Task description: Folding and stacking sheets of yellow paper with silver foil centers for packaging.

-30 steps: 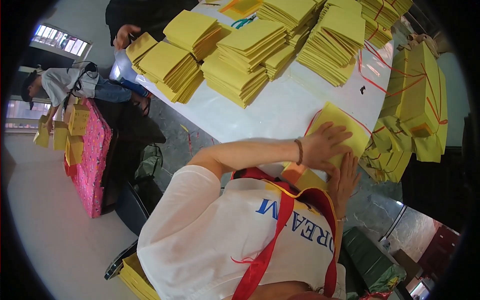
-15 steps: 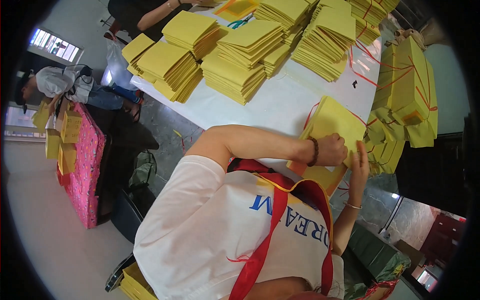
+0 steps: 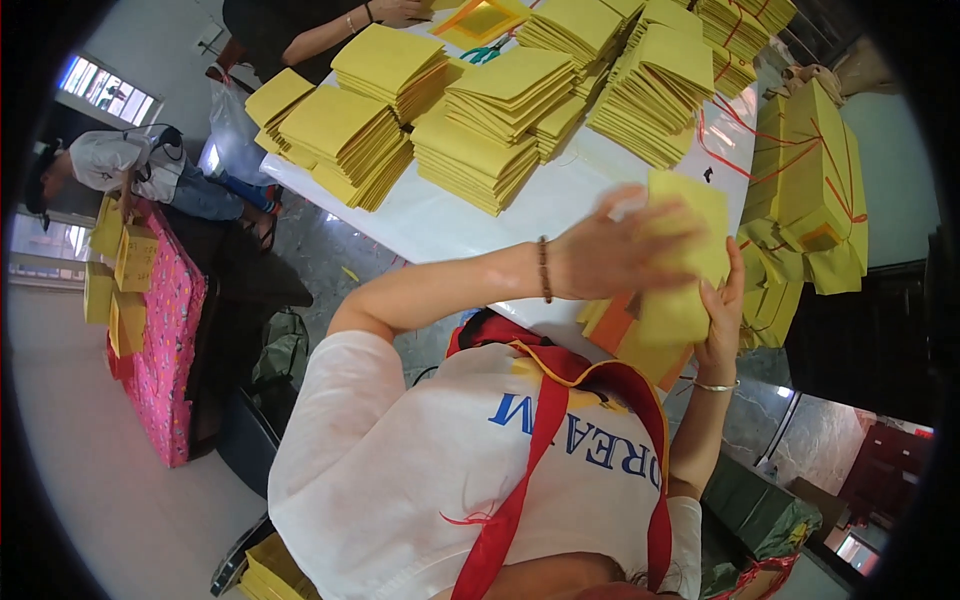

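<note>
White surface [image 3: 440, 215]: long, runs up and away from the person; carries everything below.

Stacks of yellow envelopes [image 3: 480, 140]: many, fanned and leaning, filling the far half of the surface. Tied bundles [image 3: 810, 190] with red string stand at the right edge, upright, touching one another.

Held sheaf of yellow envelopes [image 3: 690, 260]: lifted clear of the surface, between both hands, over a small pile with an orange sheet [image 3: 625, 320] just beside the near edge.

Left hand [image 3: 610, 250]: motion-blurred, fingers spread apart and laid flat over the sheaf's face; beaded bracelet at wrist. Right hand [image 3: 722, 325]: below the sheaf, fingers curled up along its lower edge, clamped on it; thin bangle at wrist.

Risk, as judged: left hand presses rather than pinches, so the sheaf rests mostly on the right-hand grip; loose envelopes could fan out or slip off the bottom. The tied bundles stand near the right elbow's path; a sweep could tip them. Leaning stacks ahead could slide if knocked.

Around: another person's forearm [image 3: 330, 25] reaches in at the far end, near green-handled scissors [image 3: 487, 52]. A seated person [image 3: 130, 165] at left, well apart, beside a pink cloth-covered bench [image 3: 165, 340] holding more yellow packets. A dark bag [image 3: 280, 350] on the floor between.
</note>
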### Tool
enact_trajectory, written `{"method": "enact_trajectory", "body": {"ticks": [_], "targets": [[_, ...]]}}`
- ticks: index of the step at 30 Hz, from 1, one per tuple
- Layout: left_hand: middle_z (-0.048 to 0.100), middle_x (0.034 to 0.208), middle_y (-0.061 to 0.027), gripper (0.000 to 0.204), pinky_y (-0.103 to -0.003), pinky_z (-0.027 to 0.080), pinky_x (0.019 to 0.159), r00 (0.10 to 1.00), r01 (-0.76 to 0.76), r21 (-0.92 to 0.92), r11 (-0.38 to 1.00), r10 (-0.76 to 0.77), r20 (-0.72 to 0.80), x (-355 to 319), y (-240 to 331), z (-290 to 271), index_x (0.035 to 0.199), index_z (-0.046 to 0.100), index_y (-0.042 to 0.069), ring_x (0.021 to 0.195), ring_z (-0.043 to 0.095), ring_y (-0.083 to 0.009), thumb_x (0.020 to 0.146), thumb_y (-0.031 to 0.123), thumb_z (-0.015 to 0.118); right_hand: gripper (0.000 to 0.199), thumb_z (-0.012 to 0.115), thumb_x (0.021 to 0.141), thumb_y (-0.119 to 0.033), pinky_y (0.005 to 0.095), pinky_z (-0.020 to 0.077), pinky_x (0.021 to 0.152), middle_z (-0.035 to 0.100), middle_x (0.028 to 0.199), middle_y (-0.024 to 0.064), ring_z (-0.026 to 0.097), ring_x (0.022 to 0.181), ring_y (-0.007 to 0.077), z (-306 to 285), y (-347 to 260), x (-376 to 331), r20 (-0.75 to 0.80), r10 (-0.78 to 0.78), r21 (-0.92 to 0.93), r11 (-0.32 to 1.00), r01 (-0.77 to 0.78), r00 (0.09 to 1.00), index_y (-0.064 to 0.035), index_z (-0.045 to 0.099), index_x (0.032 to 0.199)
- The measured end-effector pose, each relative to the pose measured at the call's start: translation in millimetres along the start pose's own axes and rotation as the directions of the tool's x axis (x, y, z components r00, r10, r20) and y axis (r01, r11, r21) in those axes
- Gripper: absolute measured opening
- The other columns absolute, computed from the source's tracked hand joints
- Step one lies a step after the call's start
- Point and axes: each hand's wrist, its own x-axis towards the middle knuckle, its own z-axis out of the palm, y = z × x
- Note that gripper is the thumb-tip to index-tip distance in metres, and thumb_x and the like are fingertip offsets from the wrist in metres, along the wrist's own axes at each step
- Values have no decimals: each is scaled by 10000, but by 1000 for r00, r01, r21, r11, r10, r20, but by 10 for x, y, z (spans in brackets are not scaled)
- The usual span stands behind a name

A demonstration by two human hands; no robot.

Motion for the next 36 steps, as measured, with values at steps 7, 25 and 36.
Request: {"method": "enact_trajectory", "body": {"ticks": [7,25,36], "targets": [[589,1077,-84,588,-279,454,812,366,542,-697,-469,-615,698,-99,-313,7,1365,272,31,936,573,-143,852,48,559,662,539,841,-1,307,431,891,435,1250,132,489,1092,198,508,84,443,-122,-207,-230,957,175,971,-77,181,1393],[604,1001,-97,471,-246,467,702,211,922,-382,-69,-737,642,-1063,-2970,67,1289,438,-4,839,585,-124,828,11,529,812,555,867,-336,387,300,1019,334,1329,157,414,1138,235,1594,1098,1739,201,313,-135,947,-291,928,-62,40,1431],[401,541,56,529,-216,220,366,0,954,-200,-223,-669,743,-1086,-2910,299,1350,324,1,405,308,-46,900,206,515,702,580,798,-95,313,363,958,402,1321,220,439,1178,262,1695,1248,1965,62,264,-509,838,-197,963,46,215,1381]]}}
